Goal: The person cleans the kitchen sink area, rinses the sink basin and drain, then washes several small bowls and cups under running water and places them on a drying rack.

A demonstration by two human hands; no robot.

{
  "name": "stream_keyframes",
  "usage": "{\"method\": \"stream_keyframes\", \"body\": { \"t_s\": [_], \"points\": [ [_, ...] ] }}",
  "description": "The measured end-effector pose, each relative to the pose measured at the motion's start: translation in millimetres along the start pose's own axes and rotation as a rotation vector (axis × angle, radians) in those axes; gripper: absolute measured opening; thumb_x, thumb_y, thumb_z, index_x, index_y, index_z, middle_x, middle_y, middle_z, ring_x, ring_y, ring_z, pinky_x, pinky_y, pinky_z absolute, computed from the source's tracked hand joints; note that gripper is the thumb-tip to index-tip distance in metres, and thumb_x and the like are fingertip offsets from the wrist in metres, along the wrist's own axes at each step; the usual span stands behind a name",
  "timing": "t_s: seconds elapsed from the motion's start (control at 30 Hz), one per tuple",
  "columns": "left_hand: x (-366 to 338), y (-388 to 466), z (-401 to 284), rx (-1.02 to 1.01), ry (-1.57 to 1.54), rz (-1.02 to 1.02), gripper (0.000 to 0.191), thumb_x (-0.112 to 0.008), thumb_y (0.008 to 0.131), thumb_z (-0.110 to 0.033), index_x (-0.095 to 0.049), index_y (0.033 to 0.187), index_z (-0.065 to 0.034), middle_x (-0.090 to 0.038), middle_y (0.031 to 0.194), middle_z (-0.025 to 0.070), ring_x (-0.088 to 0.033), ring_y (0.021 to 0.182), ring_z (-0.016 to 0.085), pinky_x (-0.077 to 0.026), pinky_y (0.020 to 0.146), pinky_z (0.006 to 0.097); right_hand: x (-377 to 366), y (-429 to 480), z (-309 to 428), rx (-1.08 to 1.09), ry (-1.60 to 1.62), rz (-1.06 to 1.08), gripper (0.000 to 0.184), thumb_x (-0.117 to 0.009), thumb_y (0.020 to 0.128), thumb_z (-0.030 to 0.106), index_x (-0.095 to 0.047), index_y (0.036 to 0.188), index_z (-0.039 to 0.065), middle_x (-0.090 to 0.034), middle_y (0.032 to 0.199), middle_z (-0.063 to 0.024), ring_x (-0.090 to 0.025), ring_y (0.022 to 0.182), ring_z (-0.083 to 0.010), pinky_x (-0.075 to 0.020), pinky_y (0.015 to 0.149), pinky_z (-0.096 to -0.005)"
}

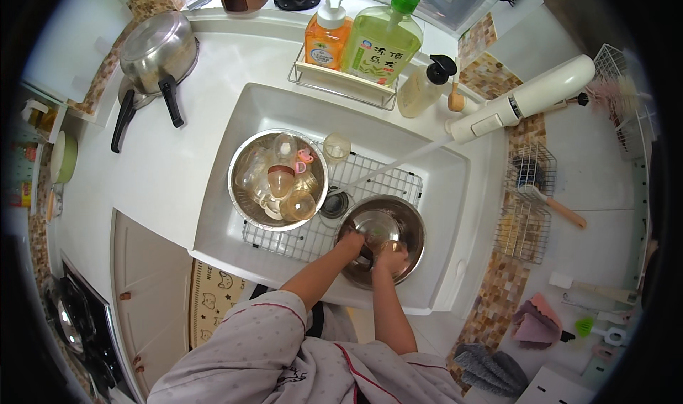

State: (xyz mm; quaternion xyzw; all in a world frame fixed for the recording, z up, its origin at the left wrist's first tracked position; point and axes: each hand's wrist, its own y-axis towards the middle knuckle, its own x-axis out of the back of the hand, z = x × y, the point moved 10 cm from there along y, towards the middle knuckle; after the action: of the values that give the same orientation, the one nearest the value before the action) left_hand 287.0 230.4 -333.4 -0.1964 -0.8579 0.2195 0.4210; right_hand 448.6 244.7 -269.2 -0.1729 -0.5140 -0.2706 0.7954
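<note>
Both hands are inside a stainless steel bowl (419, 228) in the right part of the white sink (448, 212). By the bowl's left inner wall is my left hand (352, 243); its fingers are partly hidden, so its grip is unclear. My right hand (394, 260) is closed around a small clear amber piece (394, 245), low in the bowl. To the left, a steel colander (235, 201) holds baby bottles, a brown-collared bottle part (281, 181) and a pink pacifier (304, 155). A clear cup (336, 146) stands just beyond the colander.
Water runs from the white faucet (496, 118) towards the drain (335, 204), between the vessels. A wire rack (395, 177) lines the sink. Orange (325, 41) and green (381, 43) pump bottles and a black-topped dispenser (421, 91) stand behind. A pressure cooker (160, 54) sits at the left.
</note>
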Motion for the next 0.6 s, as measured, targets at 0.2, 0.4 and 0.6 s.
{"method": "stream_keyframes", "body": {
  "t_s": [0.2,0.4,0.6],
  "points": [
    [135.3,-95.1,0.8,-0.472,-0.448,-0.701,0.043,-0.06,0.069,0.003,-0.05,0.111,-0.0029,-0.046,0.115,0.0189,-0.045,0.108,0.036,-0.038,0.093,0.0395,-24.8,-26.0,165.0,0.226,0.777,0.437,0.024,-0.049,0.085,0.015,-0.064,0.083,-0.004,-0.063,0.075,-0.0112,-0.054,0.065,-0.0173,-0.0448,0.068,-0.0307],
    [273.4,-157.6,118.8,-0.19,0.147,-0.838,0.048,-0.057,0.068,0.003,-0.049,0.113,-0.0082,-0.043,0.124,0.0155,-0.042,0.118,0.033,-0.034,0.098,0.0438,-63.4,-48.6,222.7,0.002,0.849,0.861,0.024,-0.055,0.08,0.016,-0.064,0.084,-0.006,-0.063,0.078,-0.0106,-0.054,0.068,-0.0151,-0.0434,0.066,-0.0287],
    [244.3,-97.2,136.6,-0.312,0.789,-0.393,0.038,-0.038,0.087,-0.013,-0.041,0.125,-0.0138,-0.036,0.138,0.0069,-0.033,0.129,0.025,-0.023,0.108,0.0439,-82.4,-103.7,221.7,0.327,0.57,0.923,0.035,-0.059,0.075,0.021,-0.061,0.1,-0.003,-0.065,0.088,-0.0164,-0.06,0.083,-0.0259,-0.0451,0.077,-0.0345]
  ]
}}
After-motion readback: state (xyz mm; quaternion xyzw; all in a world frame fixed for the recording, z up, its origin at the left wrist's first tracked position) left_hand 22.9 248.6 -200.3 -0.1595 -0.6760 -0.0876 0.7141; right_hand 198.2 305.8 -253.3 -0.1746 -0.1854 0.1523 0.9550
